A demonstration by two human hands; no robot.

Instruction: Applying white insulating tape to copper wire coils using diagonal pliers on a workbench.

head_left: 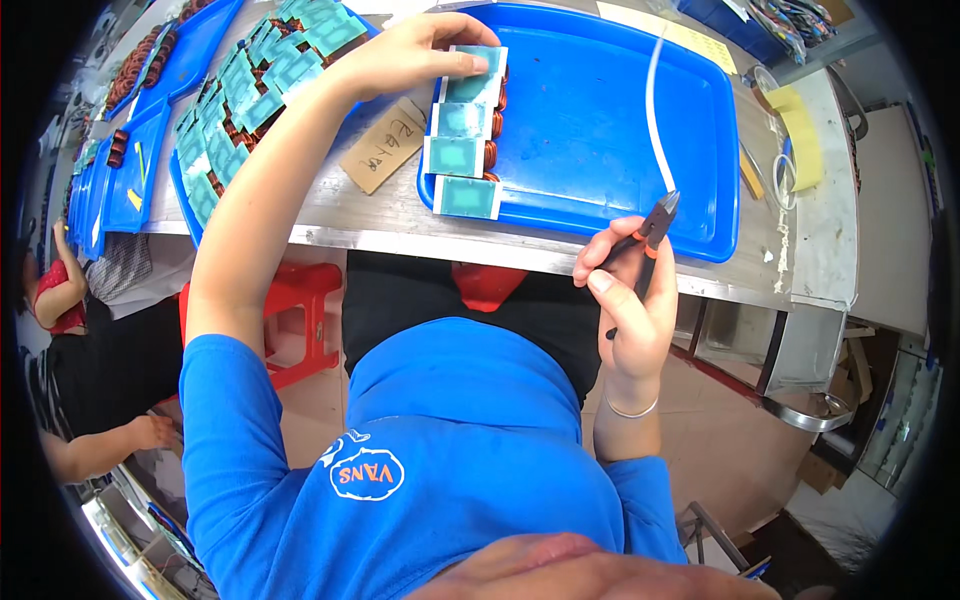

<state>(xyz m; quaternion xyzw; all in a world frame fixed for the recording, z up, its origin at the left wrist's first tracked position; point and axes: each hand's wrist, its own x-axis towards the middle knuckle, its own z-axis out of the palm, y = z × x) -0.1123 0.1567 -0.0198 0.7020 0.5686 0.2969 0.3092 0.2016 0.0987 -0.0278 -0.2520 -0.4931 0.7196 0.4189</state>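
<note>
My left hand (440, 55) is closed on the farthest of several copper coils with green, white-edged plates (464, 121), its thumb lying on the plate. These coils stand in a row along the left side of a blue tray (590, 130). My right hand (640, 310) is wrapped round a pair of side cutters (655, 225) with dark jaws and orange-and-black handles, held over the tray's near edge. From the cutters' tip a long, thin white strip (653, 110) runs up across the tray; whether the jaws grip it I cannot tell.
Another blue tray, at left, is heaped with green-plated coils (255, 85). A piece of cardboard with handwriting (384, 146) lies between the trays. Yellow paper (797, 135) and white ties are at the right. A red stool (310, 320) stands below the bench; another person's arm (105, 450) shows at left.
</note>
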